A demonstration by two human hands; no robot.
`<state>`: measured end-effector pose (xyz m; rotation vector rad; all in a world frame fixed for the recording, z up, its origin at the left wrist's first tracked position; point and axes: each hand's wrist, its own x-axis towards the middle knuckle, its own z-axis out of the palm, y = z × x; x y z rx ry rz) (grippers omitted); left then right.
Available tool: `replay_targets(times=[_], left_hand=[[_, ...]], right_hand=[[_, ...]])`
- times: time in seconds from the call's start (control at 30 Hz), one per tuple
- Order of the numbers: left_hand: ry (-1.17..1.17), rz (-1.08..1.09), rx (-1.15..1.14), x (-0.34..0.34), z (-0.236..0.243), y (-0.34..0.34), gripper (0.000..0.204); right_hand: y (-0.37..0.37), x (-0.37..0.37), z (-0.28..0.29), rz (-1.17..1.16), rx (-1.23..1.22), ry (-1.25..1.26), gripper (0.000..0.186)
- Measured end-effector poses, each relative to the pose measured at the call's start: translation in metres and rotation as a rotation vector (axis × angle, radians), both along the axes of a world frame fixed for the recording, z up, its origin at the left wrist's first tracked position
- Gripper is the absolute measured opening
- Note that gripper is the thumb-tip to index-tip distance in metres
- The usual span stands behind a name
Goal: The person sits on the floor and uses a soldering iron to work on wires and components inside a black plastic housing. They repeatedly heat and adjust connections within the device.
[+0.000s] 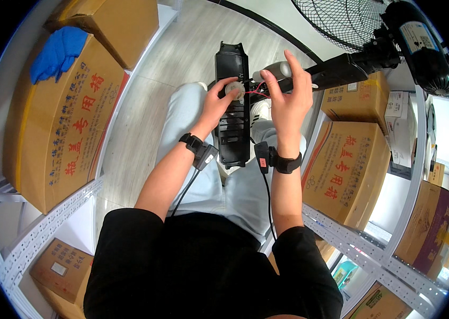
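Observation:
My left hand (218,106) is closed on a small round grey motor (234,91), thumb and fingers at its edge. Beneath it, between my knees, stands a long black plastic housing (231,130) with ribs and slots inside. Thin red wires (257,91) run from beside the motor toward my right hand (291,101). That hand is open, its thumb and index finger apart, and its other fingers are partly hidden. Just beyond the thumb is a grey cylinder (276,71) with a pale end, which I cannot identify further.
At upper right, a black fan (413,48) with a wire grille (339,24) lies on its black column (336,70). Metal shelves with cardboard boxes (73,125) flank me, with more boxes (344,170) at right. A blue cloth (58,53) rests on a left box.

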<state>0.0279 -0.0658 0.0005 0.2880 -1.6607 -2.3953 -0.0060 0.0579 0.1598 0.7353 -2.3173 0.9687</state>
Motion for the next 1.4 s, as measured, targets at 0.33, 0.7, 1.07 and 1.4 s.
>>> replay_targets(times=[0.33,0.7,1.07,1.4], left_hand=[[0.018,-0.011,0.038,-0.001,-0.004,0.001,0.036],[0.0,-0.006,0.021,0.0,0.002,0.0,0.035],[0.026,0.015,0.012,-0.002,-0.003,0.0,0.036],[-0.003,0.032,0.366,-0.003,-0.001,-0.006,0.035]], right_hand=[[-0.003,0.0,-0.004,0.086,-0.188,-0.092,0.054],[-0.008,0.003,0.001,0.015,-0.078,0.002,0.049],[0.0,0.009,-0.01,0.061,-0.207,0.015,0.044],[0.002,0.015,0.0,0.155,-0.523,0.055,0.052]])
